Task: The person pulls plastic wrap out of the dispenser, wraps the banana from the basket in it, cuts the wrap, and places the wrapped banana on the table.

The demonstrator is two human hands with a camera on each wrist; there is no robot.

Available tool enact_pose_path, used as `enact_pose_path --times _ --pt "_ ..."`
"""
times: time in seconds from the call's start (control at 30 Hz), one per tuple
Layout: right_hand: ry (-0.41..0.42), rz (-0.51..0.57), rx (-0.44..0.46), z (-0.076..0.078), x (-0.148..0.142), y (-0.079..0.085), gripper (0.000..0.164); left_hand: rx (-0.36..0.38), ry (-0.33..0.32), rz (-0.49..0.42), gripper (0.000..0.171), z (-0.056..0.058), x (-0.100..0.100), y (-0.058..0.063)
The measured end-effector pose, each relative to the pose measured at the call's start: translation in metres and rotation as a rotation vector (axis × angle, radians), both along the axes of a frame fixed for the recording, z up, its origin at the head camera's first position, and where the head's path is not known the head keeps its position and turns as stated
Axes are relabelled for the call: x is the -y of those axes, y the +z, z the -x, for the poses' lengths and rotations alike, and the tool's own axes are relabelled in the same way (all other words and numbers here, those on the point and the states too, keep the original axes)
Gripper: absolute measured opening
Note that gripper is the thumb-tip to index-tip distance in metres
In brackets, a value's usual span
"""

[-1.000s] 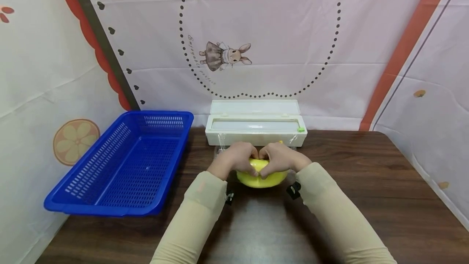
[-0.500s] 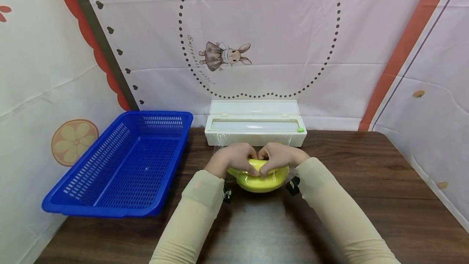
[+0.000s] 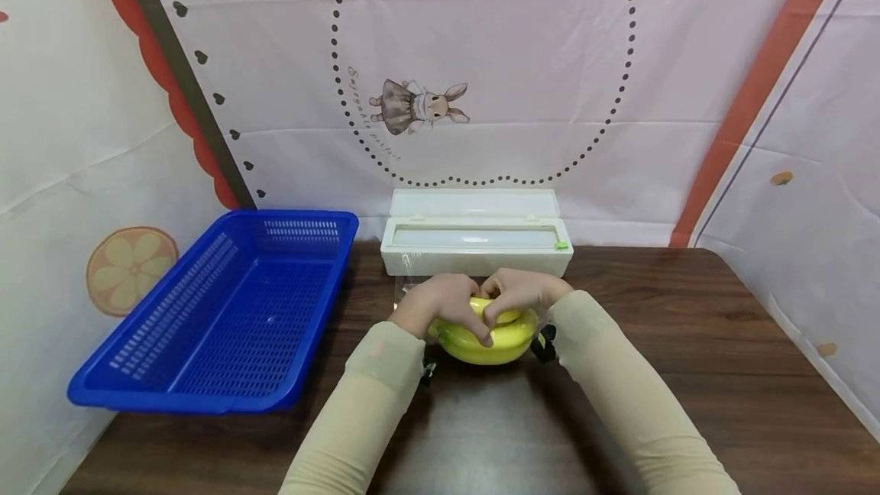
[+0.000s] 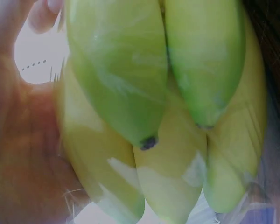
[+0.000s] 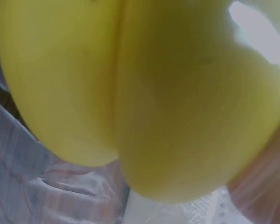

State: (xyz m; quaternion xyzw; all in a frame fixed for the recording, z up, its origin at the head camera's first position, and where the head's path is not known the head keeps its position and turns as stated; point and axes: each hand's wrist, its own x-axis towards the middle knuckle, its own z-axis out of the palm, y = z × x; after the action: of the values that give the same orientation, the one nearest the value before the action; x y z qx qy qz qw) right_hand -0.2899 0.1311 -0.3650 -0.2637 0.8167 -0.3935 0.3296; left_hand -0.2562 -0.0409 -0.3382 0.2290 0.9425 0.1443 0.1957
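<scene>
A bunch of bananas (image 3: 484, 352) lies in front of the person, gripped between both hands. The left hand (image 3: 447, 302) holds the bunch from the left, thumb across its front. From the right, the right hand (image 3: 517, 291) curls over the top, its fingertips near those of the left. In the left wrist view, clear plastic wrap (image 4: 126, 88) clings to bananas (image 4: 191, 56) with greenish tips, beside the left palm (image 4: 28, 158). The right wrist view is filled by yellow bananas (image 5: 172, 116), with wrinkled clear wrap (image 5: 70, 191) below and part of the right hand (image 5: 266, 186) at the edge.
Behind the hands stands a white plastic wrap dispenser (image 3: 474, 260) with its lid (image 3: 474, 203) raised and a green slider (image 3: 561, 245) at its right. A blue perforated basket (image 3: 349, 243) occupies the left of the dark wooden table (image 3: 660, 327). Printed cloth (image 3: 536, 59) hangs behind.
The bunch has turned and shifted slightly toward the person, with two layers of bananas now showing. The left thumb has moved lower across the front. Film streaks on the dispenser's right front have gone.
</scene>
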Motion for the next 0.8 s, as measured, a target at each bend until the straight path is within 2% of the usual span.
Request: enact_pose_path --times 0.23,0.37,0.5,0.63,0.8 --pt "0.065 -0.024 -0.017 0.008 0.002 -0.001 0.007 0.038 0.009 -0.017 0.046 0.005 0.002 0.0" --pt "0.096 -0.067 -0.025 0.014 0.002 0.0 0.013 0.038 0.006 -0.048 0.044 0.01 0.005 -0.006" --pt "0.107 -0.084 -0.007 0.018 0.002 0.0 0.017 -0.016 -0.022 -0.053 0.045 0.012 0.009 -0.011" --pt "0.086 -0.078 0.039 0.02 0.001 -0.001 0.016 -0.066 -0.045 -0.053 0.044 0.011 0.011 -0.011" --pt "0.035 -0.115 0.087 0.02 -0.002 -0.001 0.015 -0.165 -0.062 -0.038 0.071 0.004 0.011 -0.011"
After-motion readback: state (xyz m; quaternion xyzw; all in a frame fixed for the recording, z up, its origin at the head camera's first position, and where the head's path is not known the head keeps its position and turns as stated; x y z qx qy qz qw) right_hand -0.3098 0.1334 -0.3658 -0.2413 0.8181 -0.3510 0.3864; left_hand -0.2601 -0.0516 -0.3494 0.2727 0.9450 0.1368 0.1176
